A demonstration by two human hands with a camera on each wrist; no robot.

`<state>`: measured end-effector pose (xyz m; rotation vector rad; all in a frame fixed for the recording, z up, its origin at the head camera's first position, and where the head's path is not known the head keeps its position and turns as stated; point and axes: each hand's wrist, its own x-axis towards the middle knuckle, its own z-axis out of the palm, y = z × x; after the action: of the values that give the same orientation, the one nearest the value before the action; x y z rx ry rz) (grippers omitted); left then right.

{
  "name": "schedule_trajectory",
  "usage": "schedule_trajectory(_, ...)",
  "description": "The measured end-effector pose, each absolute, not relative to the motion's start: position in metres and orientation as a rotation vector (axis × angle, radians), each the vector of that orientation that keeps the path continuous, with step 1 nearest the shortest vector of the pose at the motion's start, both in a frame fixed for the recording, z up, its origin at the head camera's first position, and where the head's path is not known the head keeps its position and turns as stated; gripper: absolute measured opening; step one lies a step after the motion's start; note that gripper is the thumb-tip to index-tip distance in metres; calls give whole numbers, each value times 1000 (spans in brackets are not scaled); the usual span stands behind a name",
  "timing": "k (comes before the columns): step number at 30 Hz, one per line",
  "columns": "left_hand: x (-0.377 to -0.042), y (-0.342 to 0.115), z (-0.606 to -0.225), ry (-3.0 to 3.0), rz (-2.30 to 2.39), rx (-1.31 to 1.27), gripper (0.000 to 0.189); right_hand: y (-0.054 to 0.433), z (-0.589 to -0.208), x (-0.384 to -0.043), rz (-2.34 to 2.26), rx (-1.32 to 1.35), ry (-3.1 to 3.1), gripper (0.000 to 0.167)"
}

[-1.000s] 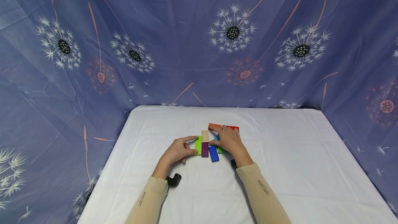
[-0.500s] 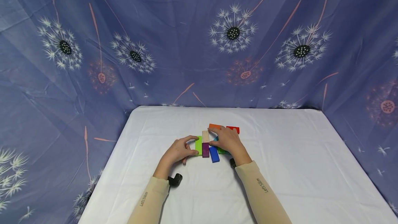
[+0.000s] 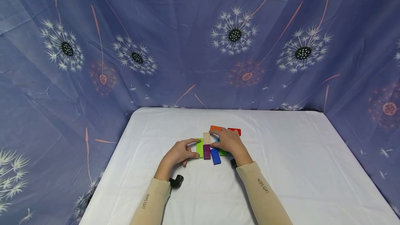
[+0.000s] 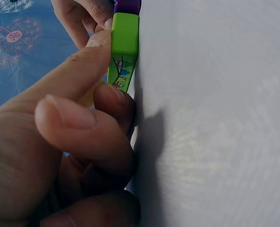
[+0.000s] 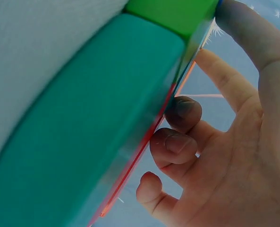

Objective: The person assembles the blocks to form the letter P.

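Observation:
In the head view my left hand (image 3: 178, 152) pinches a lime green block (image 3: 200, 148) with thumb and index finger near its two ends. In the left wrist view small flags decorate the side of the lime block (image 4: 124, 35). Right against it stand a plain wooden block (image 3: 207, 138) and a purple block (image 3: 207, 152), end to end. My right hand (image 3: 229, 140) has its thumb and index finger spread, with fingertips right at the wooden block's right edge. Its other fingers are bent behind a teal block (image 5: 92, 127) in the right wrist view.
A blue block (image 3: 215, 156) lies slightly tilted right of the purple one. Green (image 3: 223, 152), orange (image 3: 216, 128) and red (image 3: 236, 131) blocks lie around my right hand, partly covered by it. All rest on a white-covered table (image 3: 281, 169); a patterned blue cloth (image 3: 187, 44) hangs behind.
My right index finger has drawn in from the orange block to the wooden block's upper right corner. The left hand and the lime block keep their place; the head view has tilted slightly.

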<state>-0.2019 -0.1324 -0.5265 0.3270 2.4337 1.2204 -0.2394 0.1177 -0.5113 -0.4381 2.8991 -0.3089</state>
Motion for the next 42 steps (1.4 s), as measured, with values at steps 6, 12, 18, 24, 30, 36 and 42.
schedule_trajectory(6,-201,-132,-525,2439,1213,347,62,118,-511,-240,-338,-428,2884,68)
schedule_trajectory(12,-201,-131,-525,2439,1209,337,63,120,-513,-241,-383,-429,2879,66)
schedule_trajectory(18,-201,-130,-524,2449,1180,328,62,121,-517,-242,-495,-416,2867,62)
schedule_trajectory(24,-200,-130,-522,2448,1177,339,61,122,-519,-244,-552,-394,2856,62)
schedule_trajectory(30,-200,-131,-522,2435,1182,354,62,125,-518,-244,-611,-359,2840,66)
schedule_trajectory(36,-201,-131,-523,2461,1116,365,63,130,-516,-246,-695,-357,2853,67)
schedule_trajectory(42,-200,-130,-525,2477,1091,357,62,131,-514,-251,-756,-347,2831,68)
